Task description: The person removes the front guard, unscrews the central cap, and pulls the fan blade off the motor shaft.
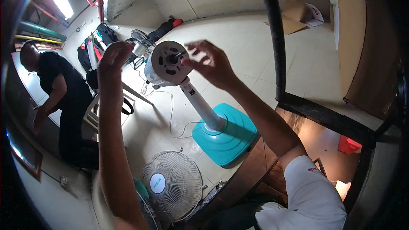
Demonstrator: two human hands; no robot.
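Observation:
A white fan motor head (169, 61) stands on a white pole (202, 102) with a teal square base (226, 134). Its round front plate is bare, with slots and a short dark shaft at the centre. My right hand (211, 64) is raised at the right of the plate, fingers apart, the thumb close to the shaft's tip; whether it touches cannot be told. On the other side, my left hand (114, 56) is up, somewhat blurred, fingers loosely stretched toward the motor head and holding nothing visible. Below, a round wire fan grille (177, 183) with a white centre badge leans near me.
At the left a person in dark clothes (64, 85) bends beside a chair (93, 113). Another fan (142, 38) stands behind. A cable (171, 110) trails over the tiles. Black metal railing (277, 38), cardboard (294, 17) and a red container (348, 145) are at the right.

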